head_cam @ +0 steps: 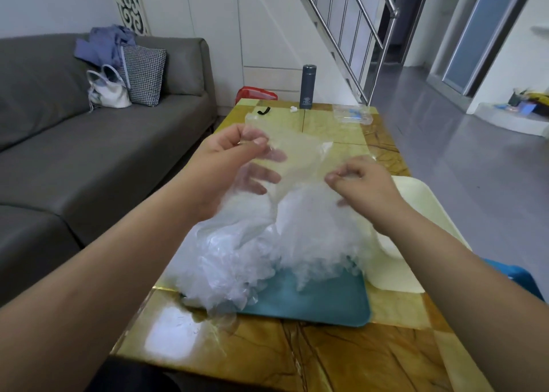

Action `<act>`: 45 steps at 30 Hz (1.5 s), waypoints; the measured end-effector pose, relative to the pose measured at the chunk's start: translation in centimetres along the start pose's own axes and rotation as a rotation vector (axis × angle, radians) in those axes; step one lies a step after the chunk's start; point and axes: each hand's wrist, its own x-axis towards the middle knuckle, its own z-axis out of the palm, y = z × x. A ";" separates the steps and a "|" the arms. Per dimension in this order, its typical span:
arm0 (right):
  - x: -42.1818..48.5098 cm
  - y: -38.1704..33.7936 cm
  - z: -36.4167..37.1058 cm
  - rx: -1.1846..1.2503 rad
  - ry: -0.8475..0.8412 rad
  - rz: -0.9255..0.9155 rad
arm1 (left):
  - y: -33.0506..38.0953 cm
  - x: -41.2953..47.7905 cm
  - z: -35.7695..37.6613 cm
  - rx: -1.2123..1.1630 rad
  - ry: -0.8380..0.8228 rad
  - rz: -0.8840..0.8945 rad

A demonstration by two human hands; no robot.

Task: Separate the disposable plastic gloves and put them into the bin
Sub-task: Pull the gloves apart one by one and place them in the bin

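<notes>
The left grip point(237, 162) pinches one edge of a thin, see-through, crinkled glove point(303, 159), stretched across to the pinching right grip point(364, 183), above a cloudy white heap of gloves point(246, 261) on the desk point(341, 359).

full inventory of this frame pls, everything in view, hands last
held glove: 1, clear, stretched between both hands above the table
glove pile: 1 heap, clear-white, on the tray; glove count can't be told
tray: 1, teal, on the table under the pile
bin: 1, cream, right of the pile
table: 1, yellow-brown marble, centre
flask: 1, dark grey, upright at the table's far edge
packet: 1, clear with blue, far right of the table
red bag: 1, red, behind the table
sofa: 1, grey, left
handbag: 1, white, on the sofa
cushion: 1, black-white check, on the sofa
left hand: 1, fingers pinch the held glove
right hand: 1, fingers pinch the held glove
</notes>
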 end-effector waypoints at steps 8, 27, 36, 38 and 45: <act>0.2 0.7 -9.7 0.166 0.034 0.165 | -0.6 1.7 5.2 -0.143 -0.219 -0.178; 7.7 15.9 -9.8 -0.535 -0.213 0.234 | -1.7 6.2 12.9 -0.046 -0.359 -0.193; 3.9 9.8 -18.3 -0.357 0.255 0.150 | -10.6 13.0 21.9 0.106 -0.024 -0.419; 3.2 10.5 -19.0 -0.376 0.234 0.141 | -12.5 14.2 23.0 0.210 0.038 -0.424; 0.6 9.8 -14.3 -0.583 -0.433 0.071 | -14.7 15.6 24.6 0.576 0.091 -0.338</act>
